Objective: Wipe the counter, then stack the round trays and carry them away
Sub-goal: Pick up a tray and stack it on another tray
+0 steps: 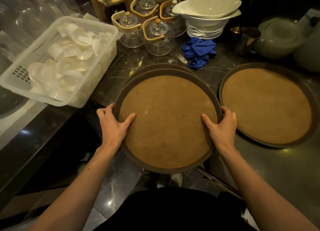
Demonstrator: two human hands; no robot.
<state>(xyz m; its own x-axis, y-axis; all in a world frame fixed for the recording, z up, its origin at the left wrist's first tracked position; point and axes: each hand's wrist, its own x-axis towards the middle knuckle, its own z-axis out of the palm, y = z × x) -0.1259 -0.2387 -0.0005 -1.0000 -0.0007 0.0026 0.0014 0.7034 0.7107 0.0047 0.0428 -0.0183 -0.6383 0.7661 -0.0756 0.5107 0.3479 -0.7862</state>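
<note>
I hold a round brown tray (167, 123) with a cork-coloured inside, over the counter's front edge. My left hand (113, 125) grips its left rim, thumb on the inside. My right hand (220, 127) grips its right rim the same way. Just behind and under it, the rim of a second round tray (161, 67) shows on the dark marble counter (121, 64). A third round tray (266, 104) lies flat on the counter to the right. A crumpled blue cloth (199, 51) lies behind the trays.
A white plastic basket (103, 61) of small white dishes sits at the left. Glass teapots with wooden handles (156, 37) stand at the back. Stacked white bowls (206, 18) are at back centre, and pale green pots (277, 38) at the far right.
</note>
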